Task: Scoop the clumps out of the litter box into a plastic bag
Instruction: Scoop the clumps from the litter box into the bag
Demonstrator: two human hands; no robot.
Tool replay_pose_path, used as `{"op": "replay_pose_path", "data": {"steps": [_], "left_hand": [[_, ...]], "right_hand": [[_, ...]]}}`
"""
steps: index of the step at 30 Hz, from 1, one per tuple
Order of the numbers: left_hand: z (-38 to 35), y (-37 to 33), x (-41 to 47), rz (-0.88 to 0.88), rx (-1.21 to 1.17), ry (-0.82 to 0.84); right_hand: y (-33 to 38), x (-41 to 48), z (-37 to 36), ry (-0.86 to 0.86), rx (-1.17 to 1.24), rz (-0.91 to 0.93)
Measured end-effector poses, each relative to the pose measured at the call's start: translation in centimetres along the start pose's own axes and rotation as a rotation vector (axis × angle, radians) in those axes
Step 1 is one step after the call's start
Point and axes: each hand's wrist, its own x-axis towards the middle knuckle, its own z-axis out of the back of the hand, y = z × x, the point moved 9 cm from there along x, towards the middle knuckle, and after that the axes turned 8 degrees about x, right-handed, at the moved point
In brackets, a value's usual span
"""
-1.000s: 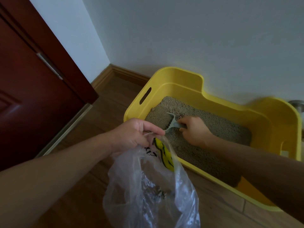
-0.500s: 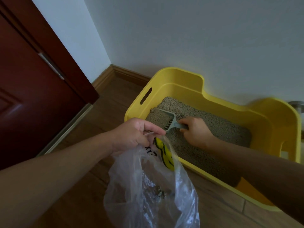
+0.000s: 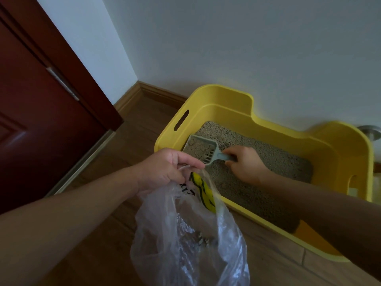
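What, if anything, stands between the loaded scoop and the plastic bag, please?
Only the low near wall of the litter box separates the scoop, gripped by the right hand, from the plastic bag the left hand holds.

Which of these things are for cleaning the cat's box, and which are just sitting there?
For the job: scoop, litter box, litter, plastic bag, left hand gripping the bag, right hand holding the scoop.
Just there: door, skirting board, wooden floor, wall.
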Motion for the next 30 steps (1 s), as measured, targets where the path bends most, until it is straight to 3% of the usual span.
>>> {"op": "replay_pose_path", "data": {"steps": [30], "left_hand": [[1.1,-0.2,-3.1,-0.014,0.126,-0.086]], "right_hand": [[3.2,-9.7,9.5,-0.024,-0.065,-0.003]]}}
